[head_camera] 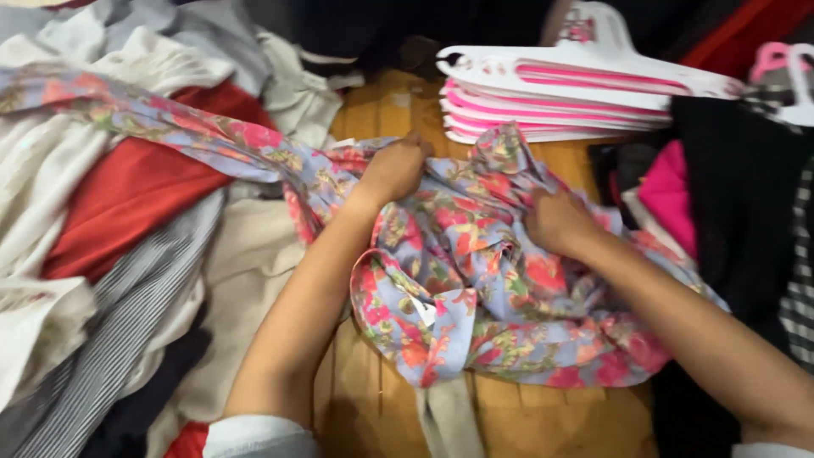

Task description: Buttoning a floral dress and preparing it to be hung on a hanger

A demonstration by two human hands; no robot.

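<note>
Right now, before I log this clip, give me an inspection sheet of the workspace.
Surface: wooden table, mostly covered by fabric.
Job's things: floral garment, bunched at centre, one end trailing up-left.
Clutter: red cloth, white cloth, striped cloth heaped left; stack of pink and white hangers at the back; dark clothes and pink cloth right.
Hands: left hand and right hand both grip the floral garment.
Cables: nothing seen.
Surroundings: more clothing at the back; little else visible.
</note>
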